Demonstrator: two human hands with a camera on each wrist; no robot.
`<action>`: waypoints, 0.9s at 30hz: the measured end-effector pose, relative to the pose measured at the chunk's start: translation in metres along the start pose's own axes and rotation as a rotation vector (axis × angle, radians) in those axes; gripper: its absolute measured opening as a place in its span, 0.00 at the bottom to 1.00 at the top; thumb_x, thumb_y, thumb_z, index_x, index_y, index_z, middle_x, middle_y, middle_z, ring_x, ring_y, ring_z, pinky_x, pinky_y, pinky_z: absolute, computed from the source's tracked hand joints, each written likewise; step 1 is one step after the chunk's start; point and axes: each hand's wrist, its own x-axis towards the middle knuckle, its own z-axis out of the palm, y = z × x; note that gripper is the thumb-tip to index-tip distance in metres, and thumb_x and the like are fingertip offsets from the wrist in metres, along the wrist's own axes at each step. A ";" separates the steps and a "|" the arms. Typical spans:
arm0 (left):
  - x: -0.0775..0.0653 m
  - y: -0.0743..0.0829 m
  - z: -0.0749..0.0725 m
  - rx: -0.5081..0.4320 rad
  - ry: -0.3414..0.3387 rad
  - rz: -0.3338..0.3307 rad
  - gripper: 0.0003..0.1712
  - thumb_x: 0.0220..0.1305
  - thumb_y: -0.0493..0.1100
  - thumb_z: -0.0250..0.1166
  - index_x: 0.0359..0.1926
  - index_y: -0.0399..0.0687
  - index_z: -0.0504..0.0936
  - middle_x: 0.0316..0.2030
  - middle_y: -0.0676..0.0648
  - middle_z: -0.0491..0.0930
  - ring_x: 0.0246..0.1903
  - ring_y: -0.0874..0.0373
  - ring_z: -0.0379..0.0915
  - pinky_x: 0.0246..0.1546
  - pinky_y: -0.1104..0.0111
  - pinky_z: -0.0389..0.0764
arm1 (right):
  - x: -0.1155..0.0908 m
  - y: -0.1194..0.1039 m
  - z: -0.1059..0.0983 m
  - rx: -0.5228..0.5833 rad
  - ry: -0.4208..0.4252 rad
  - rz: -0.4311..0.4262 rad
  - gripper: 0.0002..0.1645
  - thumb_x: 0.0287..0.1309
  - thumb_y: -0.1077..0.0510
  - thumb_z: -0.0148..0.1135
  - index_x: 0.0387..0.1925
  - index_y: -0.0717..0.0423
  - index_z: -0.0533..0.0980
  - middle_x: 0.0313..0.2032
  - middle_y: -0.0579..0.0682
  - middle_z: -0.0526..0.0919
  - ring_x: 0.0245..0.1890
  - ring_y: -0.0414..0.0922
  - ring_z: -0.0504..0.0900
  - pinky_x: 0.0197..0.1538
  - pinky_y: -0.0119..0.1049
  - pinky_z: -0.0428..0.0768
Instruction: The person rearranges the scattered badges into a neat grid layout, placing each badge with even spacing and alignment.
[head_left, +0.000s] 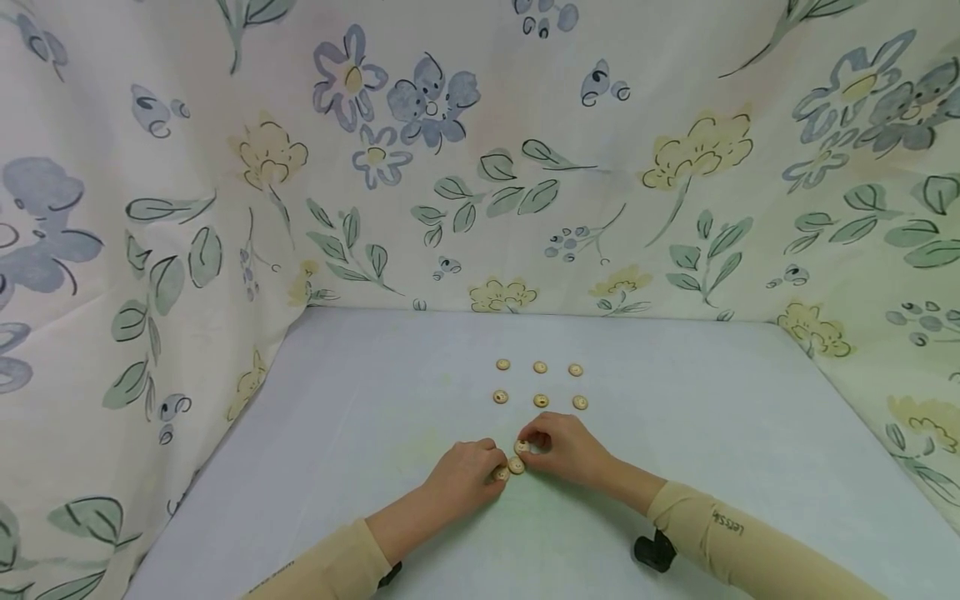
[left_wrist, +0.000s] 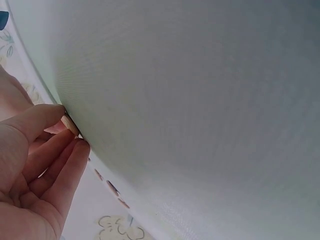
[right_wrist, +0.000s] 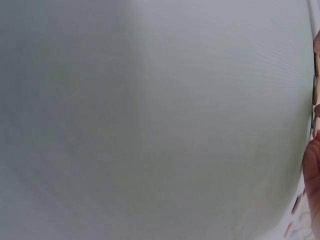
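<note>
Three round wooden buttons lie close together on the table between the hands. My left hand (head_left: 467,477) pinches the nearest, left button (head_left: 500,474) by its edge; the left wrist view shows thumb and fingertip on the rim of a wooden button (left_wrist: 69,124). At the upper right of this group, my right hand (head_left: 564,448) holds another button (head_left: 522,447) between thumb and fingers. The middle button (head_left: 516,466) sits between those two and appears to touch them. Only part of the right hand (right_wrist: 312,170) enters the right wrist view, at its edge.
Beyond the hands, several more wooden buttons lie in two rows, a back row (head_left: 540,367) and a front row (head_left: 541,401). A pale cloth covers the table (head_left: 360,392). Floral curtains (head_left: 480,167) hang behind it and at both sides.
</note>
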 end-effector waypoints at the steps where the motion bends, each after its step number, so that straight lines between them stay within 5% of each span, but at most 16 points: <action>1: 0.000 0.000 0.000 0.001 0.001 0.000 0.06 0.49 0.36 0.74 0.28 0.45 0.83 0.24 0.54 0.74 0.23 0.63 0.71 0.24 0.73 0.69 | 0.001 0.000 0.000 0.003 -0.002 0.008 0.08 0.52 0.57 0.73 0.36 0.51 0.83 0.30 0.39 0.80 0.30 0.34 0.75 0.35 0.29 0.75; 11: -0.002 0.001 -0.003 -0.031 0.006 -0.010 0.07 0.48 0.35 0.73 0.29 0.45 0.83 0.24 0.55 0.73 0.21 0.64 0.68 0.25 0.71 0.70 | 0.018 -0.006 0.002 0.005 -0.001 0.038 0.09 0.52 0.55 0.73 0.36 0.49 0.83 0.31 0.38 0.81 0.32 0.34 0.76 0.37 0.30 0.76; 20: -0.004 -0.003 0.002 -0.033 0.068 0.054 0.07 0.48 0.37 0.72 0.28 0.45 0.81 0.26 0.54 0.75 0.23 0.64 0.70 0.25 0.69 0.71 | 0.034 -0.007 0.008 -0.032 -0.019 -0.010 0.09 0.53 0.54 0.72 0.36 0.51 0.83 0.33 0.40 0.82 0.32 0.34 0.75 0.39 0.32 0.74; 27: -0.002 0.001 -0.002 -0.039 0.004 -0.013 0.06 0.49 0.36 0.72 0.31 0.45 0.84 0.37 0.52 0.82 0.26 0.62 0.74 0.30 0.65 0.76 | 0.039 -0.006 0.013 -0.044 -0.044 -0.016 0.12 0.51 0.51 0.73 0.37 0.51 0.84 0.32 0.40 0.81 0.32 0.34 0.75 0.40 0.31 0.73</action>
